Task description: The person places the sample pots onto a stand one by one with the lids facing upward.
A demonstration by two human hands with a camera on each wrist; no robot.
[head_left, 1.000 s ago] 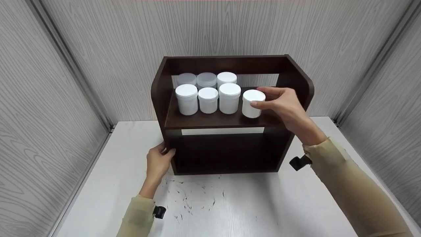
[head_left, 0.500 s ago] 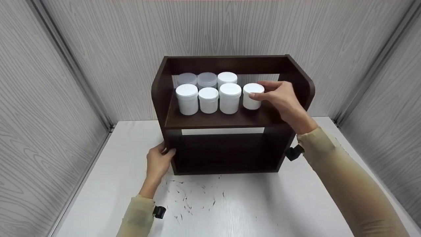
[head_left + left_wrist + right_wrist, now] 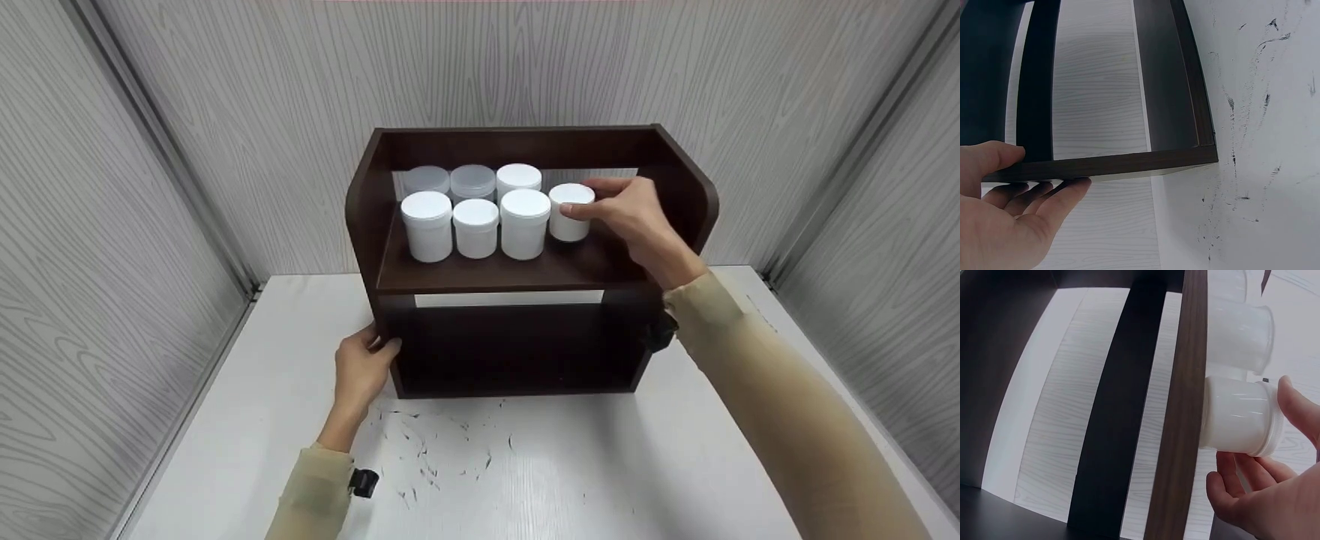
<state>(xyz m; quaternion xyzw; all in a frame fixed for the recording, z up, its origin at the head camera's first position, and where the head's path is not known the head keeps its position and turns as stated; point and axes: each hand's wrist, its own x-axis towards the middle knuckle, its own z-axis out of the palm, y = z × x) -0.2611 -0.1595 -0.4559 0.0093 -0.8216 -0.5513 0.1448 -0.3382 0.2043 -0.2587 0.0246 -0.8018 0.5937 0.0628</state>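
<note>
My right hand [image 3: 630, 214] pinches a short white lidded jar [image 3: 570, 217] by its side, thumb in front and fingers behind. In the right wrist view this jar [image 3: 1241, 416] overlaps the edge of the upper shelf. It is just right of a taller white jar [image 3: 524, 225] in the front row. My left hand [image 3: 363, 367] grips the left side panel of the dark brown shelf unit [image 3: 517, 286]. In the left wrist view the thumb lies on the inner face of that panel [image 3: 1129, 163], with the fingers curled beneath on the outer face.
Two more white jars [image 3: 427, 229] stand in the front row to the left. Behind them are two greyish translucent-lidded jars [image 3: 472, 180] and one white-lidded jar [image 3: 518, 177]. Dark scuff marks [image 3: 427, 472] cover part of the white table [image 3: 540, 480]. Grey wood-grain panels [image 3: 517, 60] enclose the back and sides.
My right hand has carried the short white jar back and slightly left on the upper shelf, closer to the taller jar. The left hand has kept its place.
</note>
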